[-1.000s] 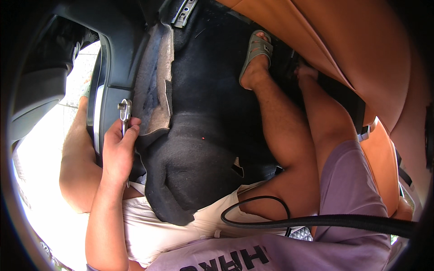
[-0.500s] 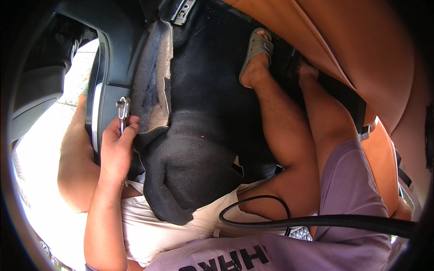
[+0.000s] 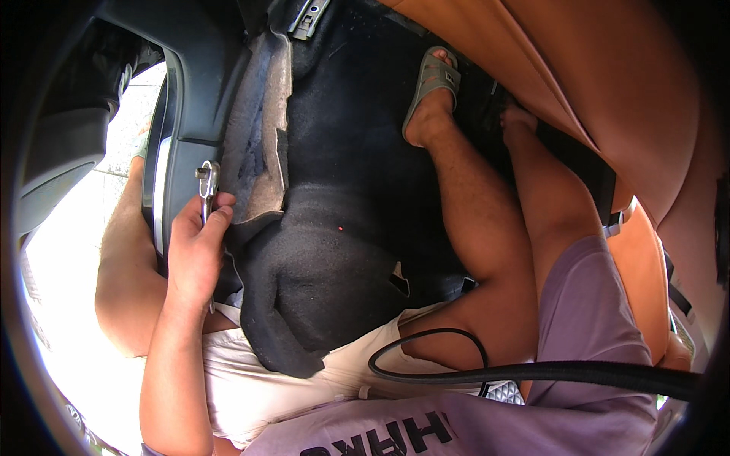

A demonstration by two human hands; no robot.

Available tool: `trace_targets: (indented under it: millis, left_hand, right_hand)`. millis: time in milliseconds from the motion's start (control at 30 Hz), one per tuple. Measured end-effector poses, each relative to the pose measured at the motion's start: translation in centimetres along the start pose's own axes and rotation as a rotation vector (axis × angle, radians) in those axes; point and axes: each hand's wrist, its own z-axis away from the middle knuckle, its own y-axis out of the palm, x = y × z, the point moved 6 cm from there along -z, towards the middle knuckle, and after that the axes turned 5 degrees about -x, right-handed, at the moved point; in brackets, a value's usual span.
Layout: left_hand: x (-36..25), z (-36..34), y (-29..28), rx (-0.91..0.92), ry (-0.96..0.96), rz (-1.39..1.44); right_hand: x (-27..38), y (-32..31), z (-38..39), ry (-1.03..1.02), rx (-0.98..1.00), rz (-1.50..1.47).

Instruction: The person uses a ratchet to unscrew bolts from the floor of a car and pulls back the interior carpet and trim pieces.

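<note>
My left hand (image 3: 199, 247) is closed around the handle of a chrome ratchet wrench (image 3: 209, 182). The ratchet's head points up and away from me, and its square drive stub faces left with no socket visible on it. The end of the handle shows below my wrist. Beside this hand lies the lifted edge of a black floor carpet (image 3: 334, 258), its brown felt backing (image 3: 268, 194) turned up. My right arm reaches forward past my bent leg. In shadow beside the orange-brown seat is my right hand (image 3: 518, 120), its fingers too dark to make out.
A dark sill trim (image 3: 199, 114) borders the open doorway on the left. The orange-brown seat (image 3: 608, 83) fills the right side. A metal seat rail (image 3: 309, 19) lies at the far end. Across my lap runs a black cable (image 3: 563, 372). My sandalled foot (image 3: 437, 83) rests on the carpet.
Almost nothing differs. The ratchet and my left hand stay in place, and the view has shifted only slightly.
</note>
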Motion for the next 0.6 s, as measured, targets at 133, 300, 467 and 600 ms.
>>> trace_targets:
  millis: [133,300,467,600]
  left_hand:
    - [0.2,0.0,-0.1,-0.001,-0.023,0.0]
    - [0.2,-0.3,0.0,-0.007,0.022,0.0]
    - [0.3,-0.1,-0.1,0.001,0.005,0.002]
    - [0.1,-0.1,0.0,-0.005,0.008,0.002]
  right_hand:
    - [1.2,0.3,-0.1,-0.233,-0.063,-0.226]
    - [-0.7,0.8,-1.6,-0.04,-0.001,-0.169]
    - [-1.6,1.6,-3.6,-0.051,-0.016,-0.178]
    - [-1.0,1.9,-4.2,-0.207,-0.023,-0.195]
